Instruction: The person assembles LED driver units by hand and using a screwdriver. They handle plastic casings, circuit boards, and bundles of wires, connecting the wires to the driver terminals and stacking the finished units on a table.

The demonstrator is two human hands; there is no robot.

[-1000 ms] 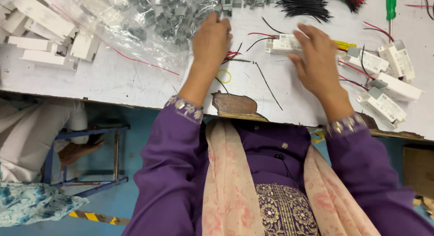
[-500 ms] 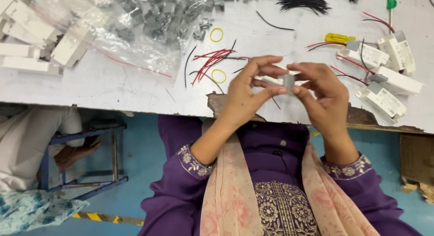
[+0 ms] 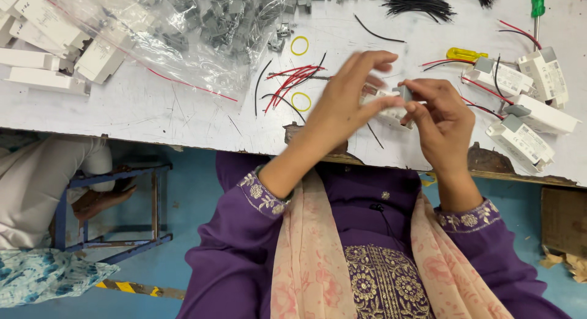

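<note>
My left hand (image 3: 345, 105) and my right hand (image 3: 441, 120) are raised together over the near edge of the white worktable (image 3: 153, 111). Between their fingertips they hold a small white box-shaped electrical unit (image 3: 391, 108) with a grey end piece. My left fingers pinch its left side, and my right thumb and fingers grip its right end. A bundle of red and black wires (image 3: 292, 79) lies on the table just left of my left hand. Much of the unit is hidden by my fingers.
Several similar white units (image 3: 524, 105) lie at the right. A clear plastic bag of grey parts (image 3: 202, 31) and white boxes (image 3: 43, 44) sit at the left. Yellow rubber bands (image 3: 299, 45), a yellow tool (image 3: 466, 53), a green screwdriver (image 3: 537, 4) and black wires (image 3: 416, 1) lie farther back. Another person's leg (image 3: 43, 184) is at the left.
A second ago both hands reached across the table. They have pulled back toward me with a white unit and now turn it between the fingers.
</note>
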